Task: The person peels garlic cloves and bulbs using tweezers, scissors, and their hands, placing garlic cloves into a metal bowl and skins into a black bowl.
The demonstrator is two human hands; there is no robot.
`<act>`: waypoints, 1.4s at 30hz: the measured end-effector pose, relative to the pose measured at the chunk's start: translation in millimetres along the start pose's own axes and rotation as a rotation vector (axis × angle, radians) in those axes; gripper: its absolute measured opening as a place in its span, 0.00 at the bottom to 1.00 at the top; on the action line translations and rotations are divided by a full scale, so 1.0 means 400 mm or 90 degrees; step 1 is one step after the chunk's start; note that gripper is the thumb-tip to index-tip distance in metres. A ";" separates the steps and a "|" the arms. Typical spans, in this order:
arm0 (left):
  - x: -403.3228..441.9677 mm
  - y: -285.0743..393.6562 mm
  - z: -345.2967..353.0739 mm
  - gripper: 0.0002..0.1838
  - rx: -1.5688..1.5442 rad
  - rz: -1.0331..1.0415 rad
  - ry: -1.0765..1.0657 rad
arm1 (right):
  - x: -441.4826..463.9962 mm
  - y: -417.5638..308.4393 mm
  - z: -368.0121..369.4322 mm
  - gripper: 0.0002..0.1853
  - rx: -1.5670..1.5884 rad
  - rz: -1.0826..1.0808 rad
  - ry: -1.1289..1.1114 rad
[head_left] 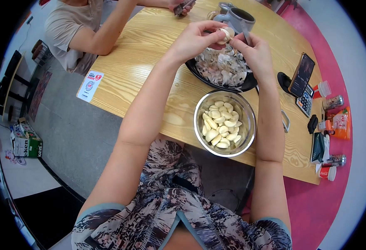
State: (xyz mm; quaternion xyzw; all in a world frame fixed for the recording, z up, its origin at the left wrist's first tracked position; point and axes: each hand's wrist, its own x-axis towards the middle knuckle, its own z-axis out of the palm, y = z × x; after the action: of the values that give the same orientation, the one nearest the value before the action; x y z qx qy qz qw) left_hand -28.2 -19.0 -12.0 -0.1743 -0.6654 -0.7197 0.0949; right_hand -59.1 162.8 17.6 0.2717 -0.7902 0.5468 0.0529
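My left hand (pixel 195 40) is closed around a garlic bulb (pixel 226 35) with pale, papery skin, held up over the far side of the table. Right beside it, my right hand (pixel 256 50) pinches at the garlic with its thumb and fingertips. A narrow grey knife (pixel 246 34) sticks up from that same hand. Below both hands a black plate (pixel 194 70) bears a heap of garlic skins (pixel 220 66). Nearer to me stands a steel bowl (pixel 198 129) with several peeled garlic cloves (pixel 221 121) in it.
A grey mug (pixel 238 18) and a glass jar (pixel 224 7) stand behind the plate. On the right are a phone (pixel 303 75) on a stand, a calculator (pixel 305 101) and paper cups (pixel 327 173). Across the table's left corner, another person (pixel 81 35) rests an elbow on the wood.
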 end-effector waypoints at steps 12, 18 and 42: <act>0.005 -0.018 0.017 0.17 0.302 0.179 0.085 | 0.002 0.005 -0.002 0.06 -0.006 -0.005 0.025; 0.004 0.017 -0.017 0.17 -0.070 -0.004 0.115 | 0.002 -0.031 -0.024 0.09 0.049 -0.049 0.066; -0.006 0.035 -0.027 0.15 -0.152 -0.064 0.122 | -0.033 0.012 -0.006 0.14 -0.636 0.098 -0.292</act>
State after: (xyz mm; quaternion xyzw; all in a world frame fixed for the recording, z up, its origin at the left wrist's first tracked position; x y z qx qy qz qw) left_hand -22.2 -31.4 -0.4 -0.0814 -0.5706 -0.8110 0.1004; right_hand -50.8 171.1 9.6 0.2669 -0.9623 0.0348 -0.0382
